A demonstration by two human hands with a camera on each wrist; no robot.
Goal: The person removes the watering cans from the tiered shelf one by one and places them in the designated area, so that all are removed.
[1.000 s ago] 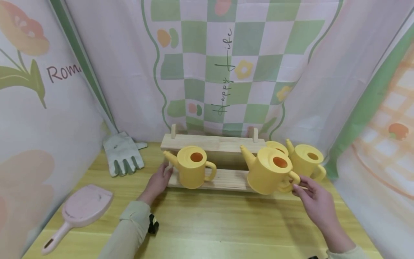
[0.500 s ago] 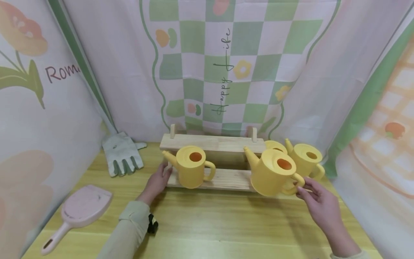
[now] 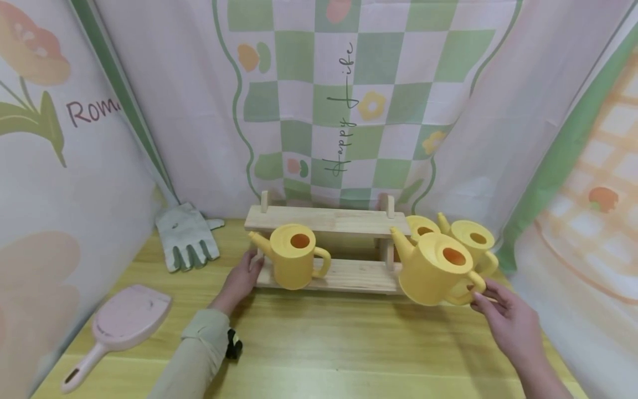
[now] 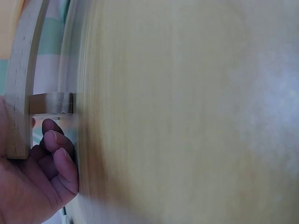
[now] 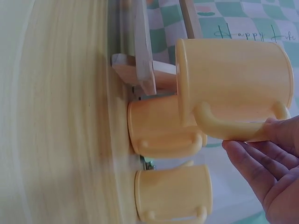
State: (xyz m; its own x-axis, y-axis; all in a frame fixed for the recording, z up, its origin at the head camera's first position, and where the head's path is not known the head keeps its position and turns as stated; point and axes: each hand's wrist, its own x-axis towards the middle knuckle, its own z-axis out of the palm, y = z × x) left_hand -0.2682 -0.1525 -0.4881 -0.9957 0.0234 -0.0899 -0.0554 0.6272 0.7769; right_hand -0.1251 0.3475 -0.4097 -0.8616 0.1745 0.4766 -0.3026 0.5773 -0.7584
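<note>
The right hand (image 3: 510, 321) pinched a yellow watering can (image 3: 431, 274) by its handle (image 5: 229, 130); well apart, the left hand (image 3: 244, 277) gripped a wooden shelf's (image 3: 359, 274) left end.
Raised near the shelf's right front corner, the can partly hid two others (image 3: 462, 233) towards the tabletop's (image 3: 319, 354) back right corner; the left wrist view cropped the left hand.

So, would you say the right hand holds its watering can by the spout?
No, in the right wrist view the right hand pinches the watering can by its handle.
</note>
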